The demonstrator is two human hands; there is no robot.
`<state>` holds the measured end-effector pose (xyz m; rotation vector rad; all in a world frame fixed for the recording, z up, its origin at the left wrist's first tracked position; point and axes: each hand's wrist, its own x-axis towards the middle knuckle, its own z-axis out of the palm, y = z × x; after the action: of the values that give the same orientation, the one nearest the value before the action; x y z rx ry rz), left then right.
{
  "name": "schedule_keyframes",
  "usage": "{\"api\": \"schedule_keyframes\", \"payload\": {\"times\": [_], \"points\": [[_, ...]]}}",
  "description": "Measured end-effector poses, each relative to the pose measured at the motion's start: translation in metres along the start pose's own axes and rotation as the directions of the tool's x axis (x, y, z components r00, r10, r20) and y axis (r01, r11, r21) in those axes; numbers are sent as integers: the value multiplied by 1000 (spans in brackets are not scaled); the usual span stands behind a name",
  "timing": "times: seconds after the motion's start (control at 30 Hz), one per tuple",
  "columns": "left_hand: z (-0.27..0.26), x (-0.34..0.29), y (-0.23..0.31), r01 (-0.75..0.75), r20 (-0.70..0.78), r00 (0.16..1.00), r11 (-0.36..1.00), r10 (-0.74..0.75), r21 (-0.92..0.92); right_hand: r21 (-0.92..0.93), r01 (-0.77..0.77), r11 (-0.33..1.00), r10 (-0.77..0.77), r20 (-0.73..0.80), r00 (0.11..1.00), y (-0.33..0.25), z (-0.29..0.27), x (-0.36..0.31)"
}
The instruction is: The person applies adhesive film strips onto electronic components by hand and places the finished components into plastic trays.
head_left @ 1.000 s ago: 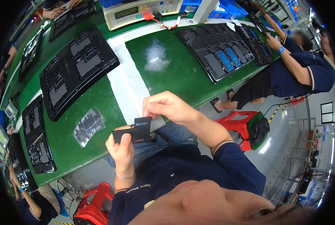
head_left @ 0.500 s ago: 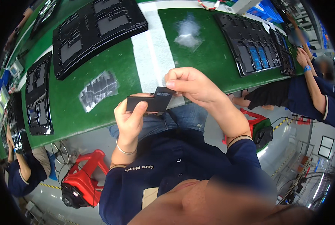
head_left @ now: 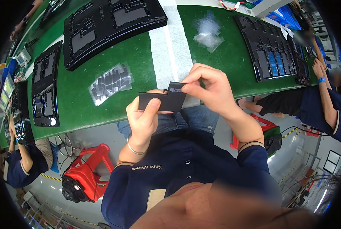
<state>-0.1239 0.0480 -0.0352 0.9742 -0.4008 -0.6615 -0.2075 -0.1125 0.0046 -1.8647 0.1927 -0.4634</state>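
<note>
A flat, black, L-shaped battery [head_left: 163, 102] with small pale print near its upper right corner is held over the table's near edge. My left hand [head_left: 143, 118] grips its left part, thumb lying on the face and fingers behind. At the upper right corner, my right hand [head_left: 212, 89] pinches the edge between thumb and forefinger. Whether a thin film sits in that pinch is too small to tell. A small dark connector [head_left: 164, 91] shows in the notch of the L. Beyond the left hand lies a clear sheet with dark strips [head_left: 111, 84].
Black trays [head_left: 113, 36] are stacked at the far left, with another tray [head_left: 46, 86] beside them. A tray with blue pieces [head_left: 268, 49] lies right. Crumpled clear film [head_left: 208, 32] rests on the green table [head_left: 140, 57]. Co-workers sit at both sides; red stools [head_left: 90, 168] stand behind.
The whole view has shifted, so table and hands appear farther right and slightly higher. My right thumb and forefinger have slid slightly down and outward at the battery's corner. The left grip is unchanged.
</note>
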Motion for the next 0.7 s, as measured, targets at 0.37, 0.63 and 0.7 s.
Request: {"api": "schedule_keyframes", "payload": {"times": [0.37,0.63,0.7], "points": [[0,-1,-4,-97,-25,995,990,100,98,86,-128,988,122,75,990,3,-1,5],[3,2,-4,-72,-63,996,994,67,-85,276,-118,954,110,43,993,4,1,7],[2,0,-7,-75,-62,996,992,69,-105,242,-50,969,42,34,999,3,0,8]]}}
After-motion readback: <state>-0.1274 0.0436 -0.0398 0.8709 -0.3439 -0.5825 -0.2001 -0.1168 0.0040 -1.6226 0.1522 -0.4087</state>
